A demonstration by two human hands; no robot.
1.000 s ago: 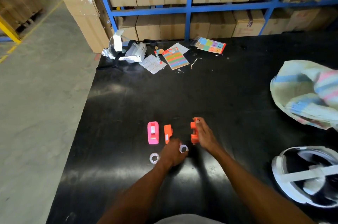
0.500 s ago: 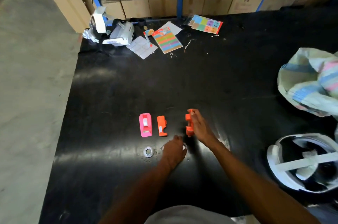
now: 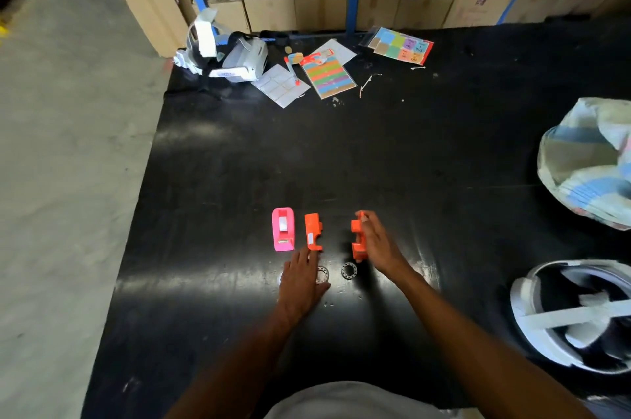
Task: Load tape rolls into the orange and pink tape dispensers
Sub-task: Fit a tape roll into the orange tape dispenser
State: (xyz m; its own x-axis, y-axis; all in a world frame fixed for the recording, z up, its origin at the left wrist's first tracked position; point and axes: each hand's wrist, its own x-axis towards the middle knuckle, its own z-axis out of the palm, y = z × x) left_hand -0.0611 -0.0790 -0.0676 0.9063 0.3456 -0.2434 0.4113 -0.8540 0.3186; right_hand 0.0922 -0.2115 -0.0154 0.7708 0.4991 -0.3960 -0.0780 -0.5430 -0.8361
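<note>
- Head view: holds an orange dispenser half (image 3: 355,234) in the right grip (image 3: 379,244), fingers curled over its right side.
- Lays the left grip (image 3: 302,278) flat and unclenched on the black desk (image 3: 375,152), fingertips at the near end of the other orange half (image 3: 312,234).
- Partly covers one tape roll (image 3: 324,275) with that grip.
- Shows a second tape roll (image 3: 349,270) lying bare just beside it, between both grips.
- Shows the pink dispenser (image 3: 283,230) just left of the other orange half.
- Shows sticker sheets (image 3: 327,77) and a white headset (image 3: 239,59) at the far edge.

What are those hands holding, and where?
The right hand grips the right orange dispenser piece along its side; the left hand lies flat, holding nothing.
</note>
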